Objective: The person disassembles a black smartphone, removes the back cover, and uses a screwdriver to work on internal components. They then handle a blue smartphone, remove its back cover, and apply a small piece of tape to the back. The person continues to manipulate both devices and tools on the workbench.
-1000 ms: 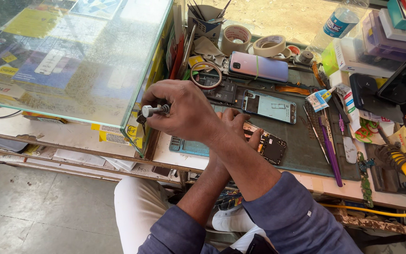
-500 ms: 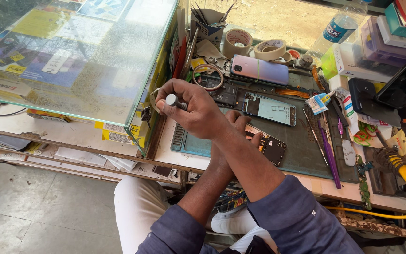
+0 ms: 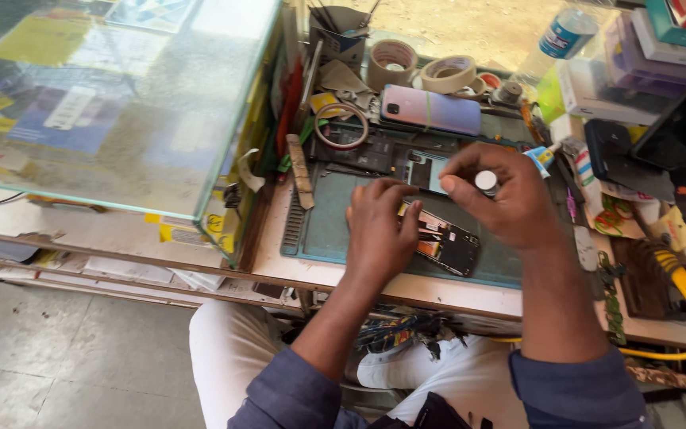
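Opened black phone w/ exposed circuit board (image 3: pixel 446 242) lies on the grey-green work mat (image 3: pixel 319 230) on the table; left hand (image 3: pixel 379 230) presses flat on its near-left edge, grasping nothing; right hand (image 3: pixel 510 199) pinches a small white round-capped tool (image 3: pixel 486 182) just above-right of phone; best to keep phone pinned, tool vertical; pink phone (image 3: pixel 430 110) lies beyond.

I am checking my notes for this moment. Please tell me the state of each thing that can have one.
Left hand: pressed on the opened phone.
Right hand: holds a small round-capped tool.
Opened phone: back off, insides showing.
Pink phone: closed, lying back up.
Tape rolls: lying flat.
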